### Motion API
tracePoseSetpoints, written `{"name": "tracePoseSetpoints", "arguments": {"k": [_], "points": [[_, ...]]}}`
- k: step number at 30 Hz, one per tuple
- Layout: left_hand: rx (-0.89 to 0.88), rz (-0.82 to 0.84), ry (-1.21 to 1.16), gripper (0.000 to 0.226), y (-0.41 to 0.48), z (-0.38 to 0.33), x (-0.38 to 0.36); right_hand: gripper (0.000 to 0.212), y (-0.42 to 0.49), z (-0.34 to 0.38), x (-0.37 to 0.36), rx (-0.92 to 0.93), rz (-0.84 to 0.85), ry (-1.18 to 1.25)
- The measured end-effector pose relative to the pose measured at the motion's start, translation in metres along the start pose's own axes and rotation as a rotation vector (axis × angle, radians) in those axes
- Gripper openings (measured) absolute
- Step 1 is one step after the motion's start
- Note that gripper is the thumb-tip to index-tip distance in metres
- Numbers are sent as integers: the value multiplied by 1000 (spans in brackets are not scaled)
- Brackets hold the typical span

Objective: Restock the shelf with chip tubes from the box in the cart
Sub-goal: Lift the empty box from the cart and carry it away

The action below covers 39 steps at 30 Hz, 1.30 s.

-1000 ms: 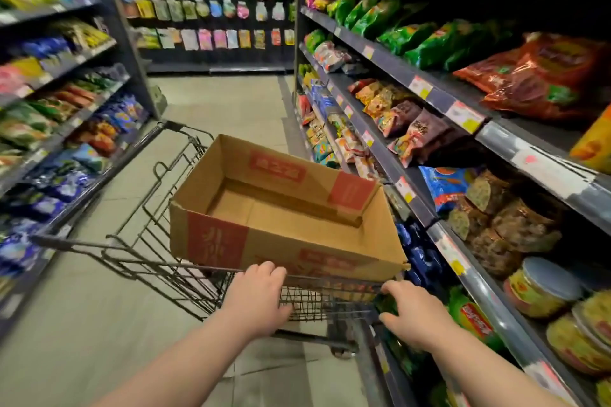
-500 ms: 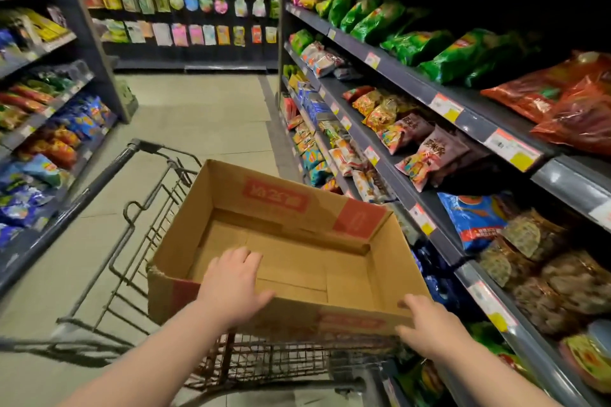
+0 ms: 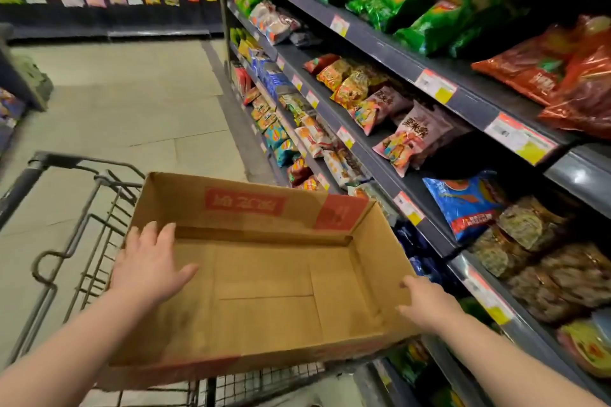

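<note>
Left fingers [image 3: 163, 236] are seen straight and spread, laid along the left wall of the box [image 3: 264, 271] at its 9 o'clock side, thumb pointed inward; nothing is gripped by the left hand [image 3: 148, 268]. The right hand [image 3: 428, 304] is set against the right wall at 4 o'clock, but its fingers are mostly hidden, so a grip cannot be told from a mere touch. Change noted: 1.0 s ago both hands were on the cart [image 3: 71, 158] grid; 0.5 s ago on the box's near rim; now they are moved to its side walls. The box is held in the cart, and only bare cardboard floor is visible; no chip tubes are seen inside. The shelf [image 3: 377, 172] lies at 3 o'clock. Judgement: unloading is probably complete and removal of the empty box is being prepared.
</note>
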<state>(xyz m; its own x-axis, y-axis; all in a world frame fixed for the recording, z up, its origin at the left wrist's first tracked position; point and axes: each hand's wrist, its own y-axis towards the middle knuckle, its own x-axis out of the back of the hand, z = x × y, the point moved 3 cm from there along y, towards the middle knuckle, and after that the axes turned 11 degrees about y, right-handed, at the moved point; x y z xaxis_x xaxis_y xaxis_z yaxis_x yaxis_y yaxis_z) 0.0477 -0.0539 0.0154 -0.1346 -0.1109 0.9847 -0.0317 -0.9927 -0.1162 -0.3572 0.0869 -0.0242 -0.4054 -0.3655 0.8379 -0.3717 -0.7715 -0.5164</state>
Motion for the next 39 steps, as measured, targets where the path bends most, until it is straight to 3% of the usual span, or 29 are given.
{"name": "tracePoseSetpoints", "arguments": {"k": [10, 16, 22, 30, 39], "points": [[235, 69, 64, 93, 36, 11, -7, 52, 102, -21, 6, -35, 98, 40], [457, 106, -246, 92, 50, 24, -12, 61, 138, -22, 8, -115, 61, 229], [508, 117, -172, 93, 54, 25, -19, 68, 166, -28, -4, -168, 82, 489], [561, 189, -76, 96, 55, 20, -24, 49, 180, -29, -10, -219, 83, 562], [554, 64, -165, 86, 43, 23, -13, 49, 161, -21, 6, -242, 7, 565]]}}
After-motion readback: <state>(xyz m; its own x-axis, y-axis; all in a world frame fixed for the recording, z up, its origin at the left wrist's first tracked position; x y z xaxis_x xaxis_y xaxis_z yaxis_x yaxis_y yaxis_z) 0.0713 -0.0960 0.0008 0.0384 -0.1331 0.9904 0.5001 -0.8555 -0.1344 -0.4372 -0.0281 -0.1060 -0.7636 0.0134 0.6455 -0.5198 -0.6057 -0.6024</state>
